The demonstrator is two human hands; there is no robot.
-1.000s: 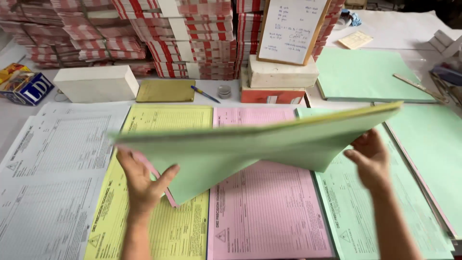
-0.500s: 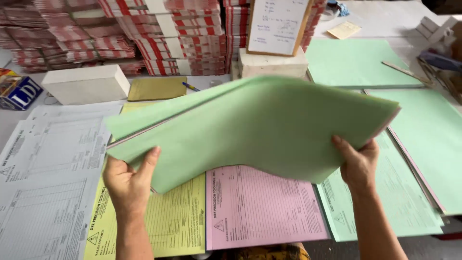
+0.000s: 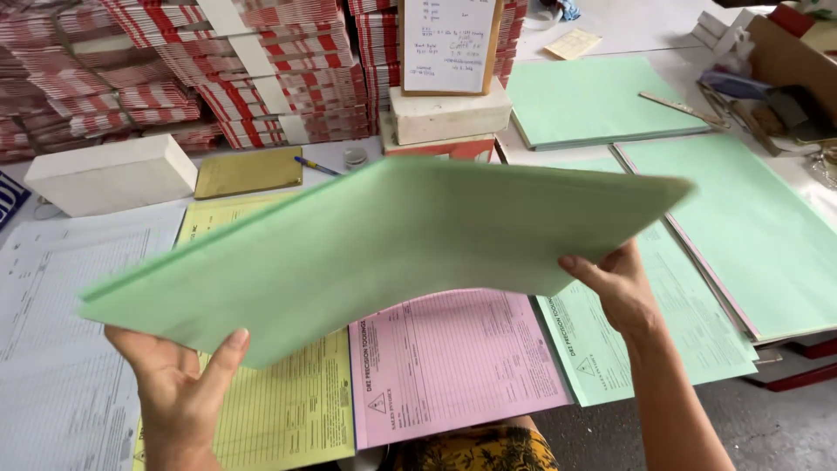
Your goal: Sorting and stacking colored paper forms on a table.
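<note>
- The left hand (image 3: 179, 392) grips the lower left edge of a thick stack of green sheets (image 3: 384, 253), thumb on top and the other fingers hidden underneath.
- The right hand (image 3: 621, 288) clasps the stack's right edge from below, thumb lying along the underside; its fingers are closed on the paper.
- The stack of green sheets is held in the air above the tabletop (image 3: 785, 166), tilted so its right end sits higher than its left, and its outline is blurred.
- Under it, flat on the tabletop, lie printed forms side by side: white forms (image 3: 61, 305) at far left, a yellow form (image 3: 279, 410), a pink form (image 3: 453, 358) and a green form (image 3: 663, 323).
- Further right rests a large pile of green paper (image 3: 741, 227), and another green pile (image 3: 593, 100) lies behind it with a wooden ruler (image 3: 680, 106) across its corner.
- A cardboard box (image 3: 789, 61) at the upper right holds mixed small items that are too cluttered to tell apart.
- At the back, banded bundles of red-and-white booklets (image 3: 200, 70) are stacked high.
- A white block (image 3: 109, 174) sits at left, just beside a gold-coloured pad (image 3: 248, 171) and a blue pen (image 3: 316, 166).
- A framed white note board (image 3: 449, 44) stands upright on another white block (image 3: 449, 113).
</note>
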